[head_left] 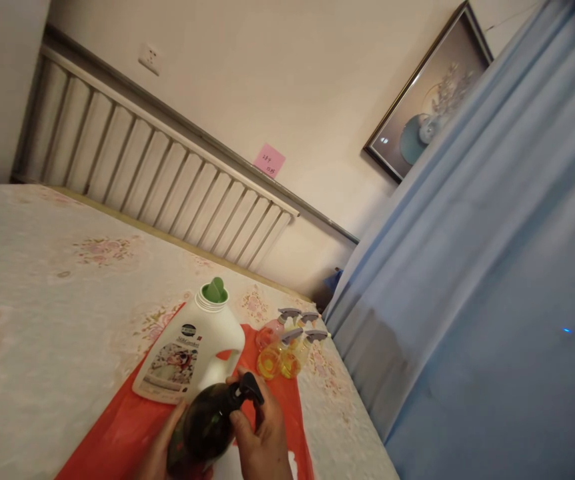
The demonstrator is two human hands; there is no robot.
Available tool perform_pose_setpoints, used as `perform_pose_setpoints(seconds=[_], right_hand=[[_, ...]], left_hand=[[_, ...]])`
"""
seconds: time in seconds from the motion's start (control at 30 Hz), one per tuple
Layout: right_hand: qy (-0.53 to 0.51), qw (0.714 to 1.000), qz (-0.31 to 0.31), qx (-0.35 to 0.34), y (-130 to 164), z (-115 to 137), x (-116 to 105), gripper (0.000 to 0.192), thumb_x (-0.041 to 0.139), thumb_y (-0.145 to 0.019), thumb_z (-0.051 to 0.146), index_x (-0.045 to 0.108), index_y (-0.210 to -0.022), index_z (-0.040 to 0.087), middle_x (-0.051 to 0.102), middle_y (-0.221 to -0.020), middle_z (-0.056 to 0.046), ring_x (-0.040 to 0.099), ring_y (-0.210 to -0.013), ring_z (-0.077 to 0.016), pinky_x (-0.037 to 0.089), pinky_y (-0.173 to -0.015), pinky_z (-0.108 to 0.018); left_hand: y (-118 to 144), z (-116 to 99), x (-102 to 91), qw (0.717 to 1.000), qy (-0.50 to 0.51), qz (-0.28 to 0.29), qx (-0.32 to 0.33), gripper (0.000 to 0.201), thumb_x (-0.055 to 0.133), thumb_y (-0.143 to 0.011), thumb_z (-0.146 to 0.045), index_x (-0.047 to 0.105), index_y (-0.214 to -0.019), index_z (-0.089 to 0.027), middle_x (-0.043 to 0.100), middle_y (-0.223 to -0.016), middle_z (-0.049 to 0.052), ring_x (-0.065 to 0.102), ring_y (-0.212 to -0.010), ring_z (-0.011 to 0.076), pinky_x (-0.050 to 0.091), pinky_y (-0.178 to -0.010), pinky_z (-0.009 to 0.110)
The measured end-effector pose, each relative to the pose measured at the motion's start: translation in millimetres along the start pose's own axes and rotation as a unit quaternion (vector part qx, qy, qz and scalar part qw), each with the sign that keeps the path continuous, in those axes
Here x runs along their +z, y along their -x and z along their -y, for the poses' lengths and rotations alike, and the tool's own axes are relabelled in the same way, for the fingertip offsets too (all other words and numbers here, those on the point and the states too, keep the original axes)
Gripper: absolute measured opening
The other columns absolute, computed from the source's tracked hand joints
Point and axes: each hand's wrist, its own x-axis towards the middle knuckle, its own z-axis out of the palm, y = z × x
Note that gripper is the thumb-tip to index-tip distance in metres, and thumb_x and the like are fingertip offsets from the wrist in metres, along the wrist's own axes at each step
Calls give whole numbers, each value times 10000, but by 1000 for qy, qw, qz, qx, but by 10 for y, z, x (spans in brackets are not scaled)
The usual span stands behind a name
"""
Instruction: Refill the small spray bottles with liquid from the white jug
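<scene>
A dark pump bottle [207, 423] is tilted between my hands at the bottom of the view. My left hand [160, 443] wraps round the bottle's body from the left, most of its fingers hidden behind it. With thumb and fingers, my right hand [265, 437] grips the black pump head [248, 388] and collar at the top. Just behind stands a large white detergent jug [192, 353] with a printed label; its mouth is uncapped, showing a green spout [216, 291]. A red cloth or sheet [112, 427] lies under these things, and something white shows beneath my right hand.
Several small spray bottles [290, 363] with grey triggers and yellow or pink contents stand right of the jug. A floral tablecloth [32, 320] covers the table. Beyond are a white radiator [157, 173], a pink note [269, 160] and a blue curtain [467, 267] at the right.
</scene>
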Motion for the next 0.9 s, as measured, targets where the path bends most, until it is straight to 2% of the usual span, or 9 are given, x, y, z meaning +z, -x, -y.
perform_pose_setpoints(seconds=[0.13, 0.3, 0.43, 0.53, 0.67, 0.73, 0.8, 0.9], right_hand=[[-2, 999, -9, 52, -37, 104, 64, 631, 673, -612, 16, 685, -1200, 242, 707, -1201, -51, 638, -1160, -272, 476, -1060, -399], [12, 995, -55, 77, -81, 238, 108, 535, 666, -582, 25, 732, -1077, 218, 728, -1120, -49, 666, -1085, -266, 512, -995, -361], [-29, 998, -17, 55, -63, 215, 68, 575, 624, -650, 68, 686, -1199, 227, 735, -1141, -53, 657, -1126, -263, 470, -1058, -416], [-49, 998, 21, 39, -50, 200, 62, 593, 608, -694, 88, 638, -1267, 239, 717, -1184, -50, 633, -1170, -251, 433, -1097, -425], [-25, 998, -6, 63, -68, 220, 104, 677, 657, -589, 30, 655, -1230, 248, 688, -1222, -39, 625, -1168, -248, 463, -1065, -368], [-2, 998, -28, 64, -84, 228, 115, 631, 655, -562, 14, 696, -1152, 234, 701, -1169, -40, 647, -1115, -247, 497, -1016, -341], [3, 997, -36, 61, -92, 223, 108, 564, 654, -586, 33, 715, -1114, 223, 711, -1147, -48, 657, -1095, -249, 512, -994, -339], [-28, 999, -20, 42, -83, 207, 81, 523, 641, -672, 90, 693, -1177, 217, 722, -1163, -62, 656, -1123, -256, 494, -1034, -386]], left_hand=[[-49, 33, -65, 1000, -7, 22, 10, 462, 807, -710, -450, 655, -1055, -182, 791, -787, 103, 689, -575, 280, 505, -448, 357], [-42, 45, -101, 1000, -13, 26, 5, 366, 741, -797, -419, 658, -1077, -200, 790, -797, 79, 698, -604, 259, 512, -472, 334], [-30, 15, -64, 999, -18, 39, -3, 334, 754, -781, -410, 679, -1034, -205, 790, -785, 88, 696, -592, 269, 506, -447, 327], [-34, 3, -40, 1000, 1, 18, -7, 407, 787, -744, -422, 669, -1057, -188, 793, -794, 95, 701, -588, 279, 510, -445, 338], [-39, 14, -46, 1000, 12, 13, 4, 434, 804, -724, -440, 667, -1047, -183, 789, -769, 94, 697, -568, 276, 499, -431, 335], [-47, 23, -69, 1000, 6, 29, 7, 429, 793, -737, -452, 669, -1051, -186, 788, -768, 89, 697, -567, 272, 499, -432, 334], [-59, 31, -96, 999, 2, 42, 5, 421, 774, -763, -458, 668, -1071, -191, 791, -787, 89, 706, -595, 277, 508, -447, 339], [-64, 30, -115, 999, 9, 49, -5, 400, 751, -791, -445, 672, -1091, -193, 798, -825, 97, 721, -637, 290, 525, -480, 355]])
